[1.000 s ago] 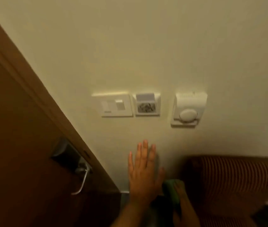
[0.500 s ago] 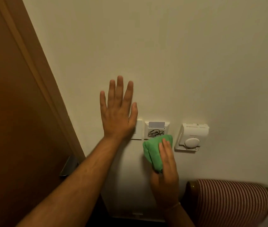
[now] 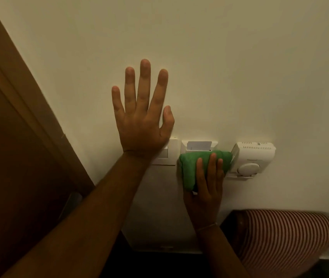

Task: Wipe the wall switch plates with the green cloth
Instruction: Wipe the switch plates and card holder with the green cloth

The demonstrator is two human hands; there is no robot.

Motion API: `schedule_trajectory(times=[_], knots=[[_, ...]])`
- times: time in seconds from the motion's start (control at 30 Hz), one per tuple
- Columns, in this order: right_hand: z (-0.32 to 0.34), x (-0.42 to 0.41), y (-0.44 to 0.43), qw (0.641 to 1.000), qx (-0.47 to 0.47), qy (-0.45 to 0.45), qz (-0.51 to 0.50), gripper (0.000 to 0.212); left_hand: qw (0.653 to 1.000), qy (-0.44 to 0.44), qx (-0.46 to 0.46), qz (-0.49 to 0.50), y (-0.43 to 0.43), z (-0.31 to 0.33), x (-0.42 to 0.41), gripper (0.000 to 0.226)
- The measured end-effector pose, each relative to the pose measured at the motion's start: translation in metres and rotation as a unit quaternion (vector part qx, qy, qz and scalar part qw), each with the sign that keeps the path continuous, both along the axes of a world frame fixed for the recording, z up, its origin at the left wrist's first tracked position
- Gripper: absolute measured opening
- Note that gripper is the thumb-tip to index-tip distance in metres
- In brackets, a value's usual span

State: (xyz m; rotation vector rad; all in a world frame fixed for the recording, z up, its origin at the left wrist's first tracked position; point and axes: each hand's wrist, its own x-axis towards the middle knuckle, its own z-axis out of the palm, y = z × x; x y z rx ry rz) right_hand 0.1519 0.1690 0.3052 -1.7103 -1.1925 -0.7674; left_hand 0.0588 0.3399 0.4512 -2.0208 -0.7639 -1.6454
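A: While the right hand is pressing the bunched cloth on the card plate, what's risky?
B: The spread left hand, leaning beside it, is covering the switch; it may toggle.

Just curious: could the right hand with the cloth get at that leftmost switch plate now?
Probably not fully: the left hand and its wrist lie over most of the switch plate; only its right edge shows beside the green cloth.

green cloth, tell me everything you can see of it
The green cloth is a soft, folded wad of plain green fabric. The right hand presses it flat against the wall, fingers spread over it. It covers the lower half of the card holder plate and reaches the thermostat edge.
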Motion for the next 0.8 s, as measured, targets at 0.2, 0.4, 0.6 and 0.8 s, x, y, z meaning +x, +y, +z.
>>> schedule_trajectory(times=[0.2, 0.4, 0.6, 0.8], knots=[[-0.001, 0.021, 0.003, 0.998, -0.004, -0.053, -0.023, 0.061, 1.000, -0.001, -0.003, 0.007, 0.002, -0.001, 0.001, 0.076], [-0.004, 0.002, 0.008, 0.999, -0.021, -0.025, -0.024, 0.048, 1.000, -0.006, -0.002, 0.013, 0.001, 0.000, 0.000, 0.075], [-0.005, 0.001, 0.008, 0.992, -0.076, -0.098, -0.020, 0.091, 1.000, -0.014, -0.003, 0.011, 0.003, 0.000, 0.003, 0.072], [-0.014, 0.008, -0.008, 0.995, -0.034, 0.021, -0.088, 0.063, 1.000, -0.020, 0.012, 0.009, 0.005, 0.000, 0.007, 0.074]])
